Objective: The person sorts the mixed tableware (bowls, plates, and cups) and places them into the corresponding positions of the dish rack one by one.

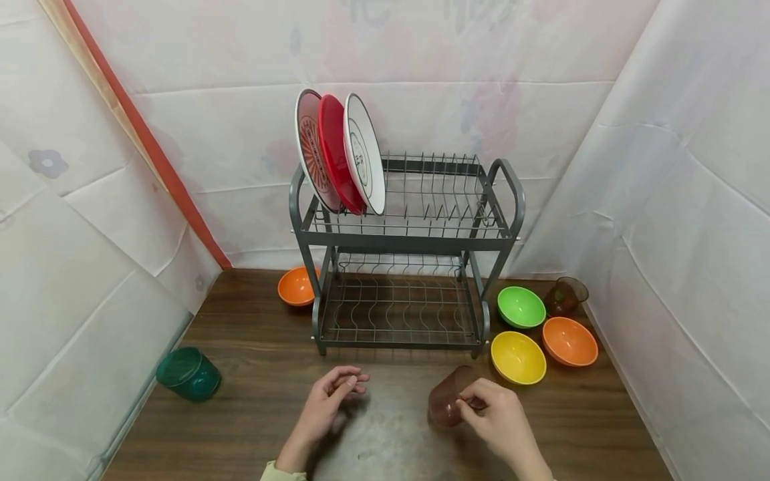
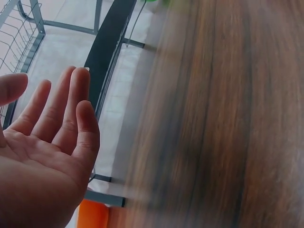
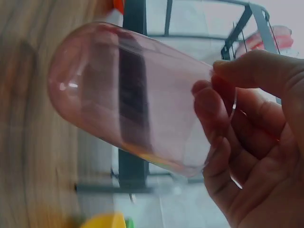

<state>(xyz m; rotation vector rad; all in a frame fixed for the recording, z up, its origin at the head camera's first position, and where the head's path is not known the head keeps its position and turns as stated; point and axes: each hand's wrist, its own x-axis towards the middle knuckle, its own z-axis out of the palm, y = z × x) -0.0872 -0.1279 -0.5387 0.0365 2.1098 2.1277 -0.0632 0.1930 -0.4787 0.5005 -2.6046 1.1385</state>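
My right hand (image 1: 498, 415) pinches a transparent pinkish cup (image 1: 446, 401) by its rim, thumb on one side and fingers on the other. In the right wrist view the cup (image 3: 137, 99) is tilted, its rounded base pointing away from the hand. My left hand (image 1: 327, 404) holds nothing; its fingers are relaxed and palm partly turned up, in front of the dark metal dish rack (image 1: 409, 244). The left wrist view shows the left hand (image 2: 52, 137) with its fingers spread a little and slightly bent.
Three plates, one of them red (image 1: 339, 157), stand on the rack's upper left. A green bowl (image 1: 521, 307), yellow bowl (image 1: 519, 358), orange bowl (image 1: 570, 342) and brown cup (image 1: 565, 296) are at right. Another orange bowl (image 1: 297, 287) and a teal cup (image 1: 189, 374) are at left.
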